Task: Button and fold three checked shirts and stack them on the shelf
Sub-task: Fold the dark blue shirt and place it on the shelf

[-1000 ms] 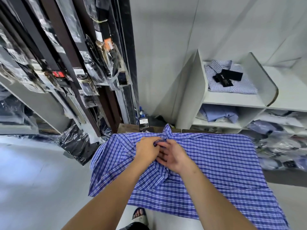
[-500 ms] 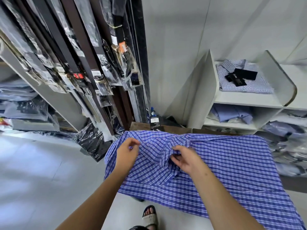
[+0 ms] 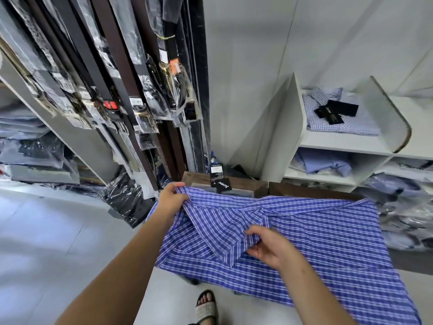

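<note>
We note a blue-and-white checked shirt point(image 3: 316, 233) spread across the lower centre and lower right of the frame, draped over a dark wooden table point(image 3: 236, 184) with its hem hanging off the near edge. The woven cloth is thin and creased; a triangular flap near the collar is lifted and folded toward frame centre. Our left hand point(image 3: 172, 200) pinches the upper-left corner of that flap, fingers curled over the fabric edge. Our right hand point(image 3: 269, 246) grips the flap's lower point, thumb on top and fingers beneath. At upper right, a white laminate shelf unit point(image 3: 339, 144) with rounded dividers holds a folded pale checked shirt point(image 3: 351, 126) carrying black card tags point(image 3: 337, 111); their print is too small to read. Behind the table, at frame centre, a black hang tag point(image 3: 221, 185) shows white lettering we cannot make out reliably. At upper left hang belts in glossy clear plastic sleeves point(image 3: 143, 97).
</note>
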